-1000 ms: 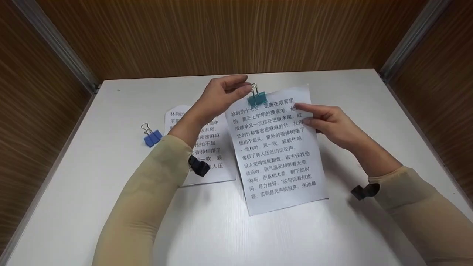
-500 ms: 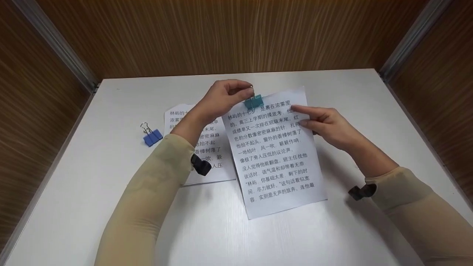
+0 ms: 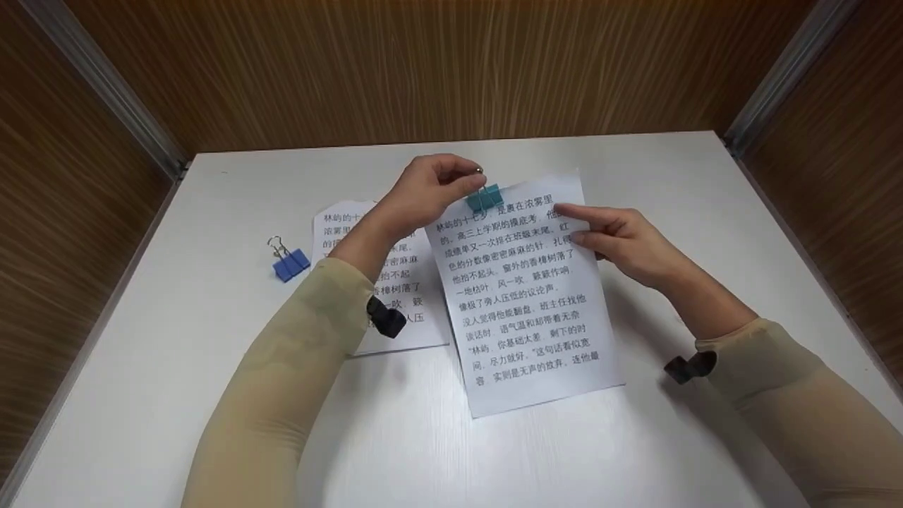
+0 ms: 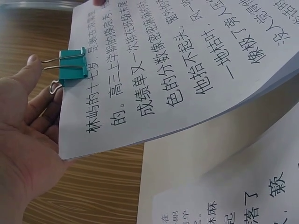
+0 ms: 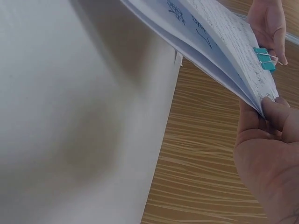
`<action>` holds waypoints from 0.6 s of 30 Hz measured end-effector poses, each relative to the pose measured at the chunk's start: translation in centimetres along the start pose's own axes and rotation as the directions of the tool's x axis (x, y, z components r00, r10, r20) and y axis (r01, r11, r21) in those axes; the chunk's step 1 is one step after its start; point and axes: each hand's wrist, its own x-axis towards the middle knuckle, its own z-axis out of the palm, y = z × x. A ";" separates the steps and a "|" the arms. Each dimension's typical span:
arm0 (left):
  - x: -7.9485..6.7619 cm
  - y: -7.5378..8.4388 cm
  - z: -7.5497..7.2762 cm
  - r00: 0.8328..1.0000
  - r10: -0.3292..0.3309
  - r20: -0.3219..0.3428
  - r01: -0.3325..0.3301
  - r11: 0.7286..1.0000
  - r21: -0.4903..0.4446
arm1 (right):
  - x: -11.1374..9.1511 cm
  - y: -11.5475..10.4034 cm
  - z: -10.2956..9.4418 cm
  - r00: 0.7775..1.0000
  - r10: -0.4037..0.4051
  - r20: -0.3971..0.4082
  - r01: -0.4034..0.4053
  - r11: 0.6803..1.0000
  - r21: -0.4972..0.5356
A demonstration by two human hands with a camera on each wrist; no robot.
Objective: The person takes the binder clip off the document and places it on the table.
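A stack of printed sheets (image 3: 522, 310) is held up, tilted, over the table. On its top edge sits a teal binder clip (image 3: 485, 199), its jaws over the paper. My left hand (image 3: 430, 187) pinches the clip's wire handles; in the left wrist view the thumb (image 4: 32, 70) is at the front handles and the fingers are behind. My right hand (image 3: 635, 243) pinches the right edge of the stack, thumb in front. In the right wrist view several sheets of the stack (image 5: 224, 56) fan apart at the lower edge.
A second printed stack (image 3: 395, 331) lies flat on the white table (image 3: 395, 437), partly covered by my left forearm and the raised sheets. Left of it is a blue binder clip (image 3: 291, 265), handles up. Wood-grain panels (image 3: 451, 70) enclose the back and sides.
My left thumb and fingers have closed on the teal clip's handles. The clip and raised sheets have shifted slightly left and down, with my right hand following.
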 end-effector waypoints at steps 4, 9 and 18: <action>0.0 -0.1 0.2 1.000 0.014 -0.022 -0.013 1.000 0.003 | 0.1 0.1 0.0 1.000 0.000 0.002 0.000 1.000 -0.003; -0.2 0.0 0.2 0.997 0.049 -0.065 -0.047 0.999 0.023 | 0.3 0.3 0.1 1.000 -0.002 0.003 0.002 1.000 -0.031; -1.2 0.1 -1.5 0.986 0.065 -0.154 -0.067 0.998 -0.008 | 0.5 0.9 -0.1 1.000 0.025 -0.015 -0.025 0.999 -0.020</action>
